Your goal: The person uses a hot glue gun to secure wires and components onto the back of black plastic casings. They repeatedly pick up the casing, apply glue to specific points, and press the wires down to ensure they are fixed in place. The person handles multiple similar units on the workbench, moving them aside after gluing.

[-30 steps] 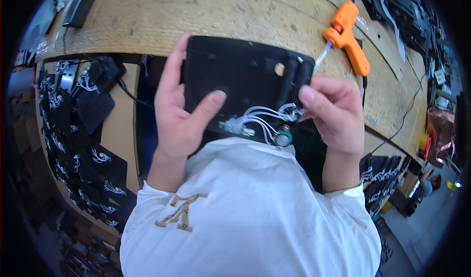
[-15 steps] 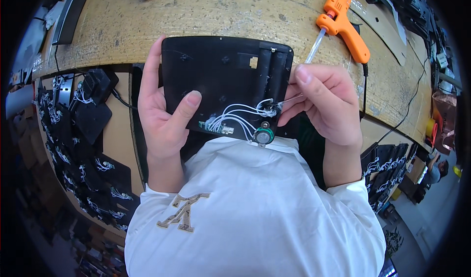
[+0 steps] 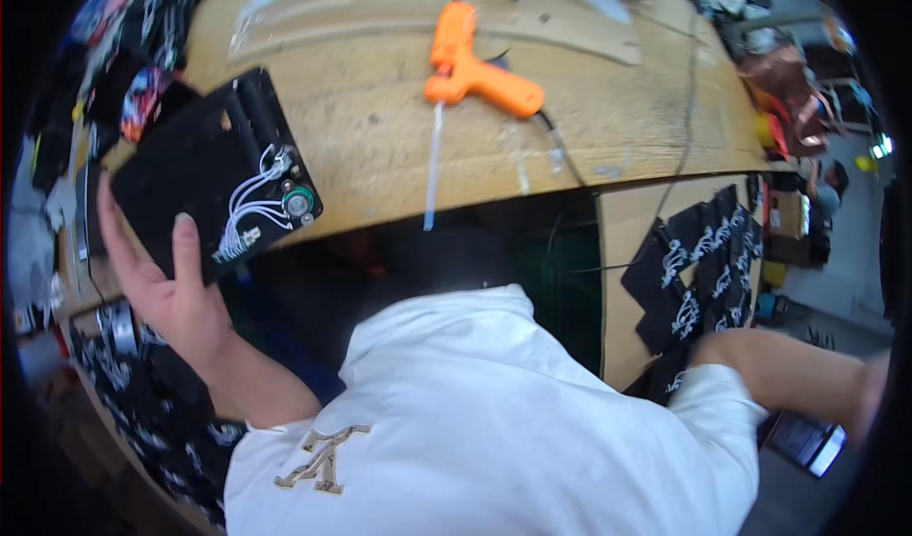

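Note:
My left hand [image 3: 176, 284] grips a black plastic cover [image 3: 180, 180] by its near left edge, thumb on the inner face and fingers at the side. White wires [image 3: 237, 194] run along the cover's near side. They join a small circuit board [image 3: 237, 244] to parts near the corner, beside a round silver-and-green component [image 3: 298, 203]. My right hand [image 3: 872, 398] is out at the far right rim, smeared by motion, so its fingers cannot be made out. An orange glue gun [image 3: 465, 71] with a clear glue stick [image 3: 434, 166] lies on the table, apart from both hands.
The wooden table [image 3: 370, 166] spans the front, with a cardboard strip [image 3: 532, 40] at its back. Black wired panels lie on cardboard at the right [image 3: 703, 270] and in rows at the lower left. A cable trails from the glue gun. At far right is another person [image 3: 831, 187].
My right hand has left the cover's wired corner and swung out to the far right. My left hand has carried the cover left and tilted it. The head view has shifted right.

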Motion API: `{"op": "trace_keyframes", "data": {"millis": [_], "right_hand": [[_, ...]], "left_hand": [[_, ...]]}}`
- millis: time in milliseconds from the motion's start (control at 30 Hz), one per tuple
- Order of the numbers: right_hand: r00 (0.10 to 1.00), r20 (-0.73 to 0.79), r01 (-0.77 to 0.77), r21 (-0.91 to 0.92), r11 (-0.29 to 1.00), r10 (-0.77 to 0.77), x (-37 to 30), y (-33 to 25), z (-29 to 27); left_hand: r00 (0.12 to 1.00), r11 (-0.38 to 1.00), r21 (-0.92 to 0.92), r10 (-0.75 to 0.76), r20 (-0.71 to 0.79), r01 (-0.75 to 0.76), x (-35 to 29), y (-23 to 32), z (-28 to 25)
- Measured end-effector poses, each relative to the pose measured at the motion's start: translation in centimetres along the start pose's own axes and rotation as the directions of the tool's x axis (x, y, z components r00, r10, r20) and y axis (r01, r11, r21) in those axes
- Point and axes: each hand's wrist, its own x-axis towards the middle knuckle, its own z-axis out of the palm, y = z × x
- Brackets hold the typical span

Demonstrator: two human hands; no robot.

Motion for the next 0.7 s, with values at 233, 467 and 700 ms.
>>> {"op": "trace_keyframes", "data": {"millis": [233, 467, 700], "right_hand": [[0.936, -0.189, -0.349, -0.363, 0.864, 0.298, -7.2, 7.5, 5.1], [0.865, 0.402, 0.043, -0.655, 0.754, 0.301, -14.5, 10.7, 9.5], [0.804, 0.480, 0.130, -0.719, 0.683, 0.352, -14.0, 5.1, 3.8]], "left_hand": [[0.990, 0.986, -0.160, -0.017, 0.142, 0.040, -1.5, -3.1, 2.7], [0.989, 0.996, -0.075, -0.046, 0.143, 0.058, -0.5, -5.7, 4.1], [0.989, 0.999, -0.037, -0.015, 0.144, 0.021, -0.7, -6.0, 3.3]]}}
